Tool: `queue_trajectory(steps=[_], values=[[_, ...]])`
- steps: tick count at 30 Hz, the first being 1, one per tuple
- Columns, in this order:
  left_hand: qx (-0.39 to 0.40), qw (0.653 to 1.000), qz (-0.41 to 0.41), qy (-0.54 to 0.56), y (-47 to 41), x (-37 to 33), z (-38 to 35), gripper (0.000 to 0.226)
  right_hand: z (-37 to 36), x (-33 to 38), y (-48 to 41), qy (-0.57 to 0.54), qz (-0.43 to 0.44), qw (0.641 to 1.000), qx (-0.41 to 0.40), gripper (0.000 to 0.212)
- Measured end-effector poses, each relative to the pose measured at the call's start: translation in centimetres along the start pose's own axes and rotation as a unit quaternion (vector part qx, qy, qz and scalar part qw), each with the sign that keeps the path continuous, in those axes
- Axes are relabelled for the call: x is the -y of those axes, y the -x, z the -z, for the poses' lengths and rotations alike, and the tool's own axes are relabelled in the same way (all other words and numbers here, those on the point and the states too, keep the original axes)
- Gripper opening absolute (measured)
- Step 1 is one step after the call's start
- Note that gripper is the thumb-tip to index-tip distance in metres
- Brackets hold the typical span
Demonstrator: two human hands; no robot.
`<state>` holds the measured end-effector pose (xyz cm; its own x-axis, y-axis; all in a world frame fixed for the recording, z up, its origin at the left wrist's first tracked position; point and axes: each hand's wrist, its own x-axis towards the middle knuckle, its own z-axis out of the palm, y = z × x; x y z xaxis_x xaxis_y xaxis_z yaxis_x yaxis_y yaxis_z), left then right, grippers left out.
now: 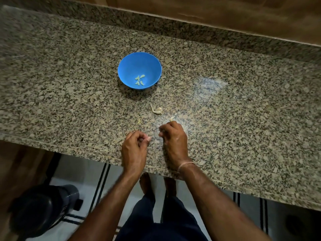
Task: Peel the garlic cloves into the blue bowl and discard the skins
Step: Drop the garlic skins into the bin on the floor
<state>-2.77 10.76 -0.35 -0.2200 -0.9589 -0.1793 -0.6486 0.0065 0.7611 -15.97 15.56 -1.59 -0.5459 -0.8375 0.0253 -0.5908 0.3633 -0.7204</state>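
The blue bowl (139, 60) stands on the granite counter ahead of me, with several peeled garlic cloves (139, 80) in its bottom. Nearer me, loose garlic skins (156, 110) lie on the counter. A small skin scrap (139, 121) lies to their left, and a curled skin (172, 117) lies just beyond my right knuckles. My left hand (134, 148) is curled, thumb pressed against the fingers. My right hand (173, 138) is curled too, fingertips turned toward the left hand. Whatever either hand holds is hidden by its fingers.
The granite counter (243, 110) runs left to right, with a raised granite strip and a wooden wall behind it. Its front edge passes under my wrists. On the tiled floor at lower left stands a dark container (41, 207). My bare feet show below the counter edge.
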Motion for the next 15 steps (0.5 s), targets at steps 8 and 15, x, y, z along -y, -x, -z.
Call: queue_trajectory(steps=[8, 15], values=[[-0.032, 0.998, 0.031, 0.040, 1.2, 0.9, -0.4, 0.013, -0.1, -0.5, -0.7, 0.175, 0.083, 0.980, 0.049, 0.010], [-0.128, 0.979, 0.105, 0.122, 3.0, 4.5, 4.9, 0.012, -3.2, 6.7, 1.3, -0.264, -0.219, 0.920, 0.191, 0.017]])
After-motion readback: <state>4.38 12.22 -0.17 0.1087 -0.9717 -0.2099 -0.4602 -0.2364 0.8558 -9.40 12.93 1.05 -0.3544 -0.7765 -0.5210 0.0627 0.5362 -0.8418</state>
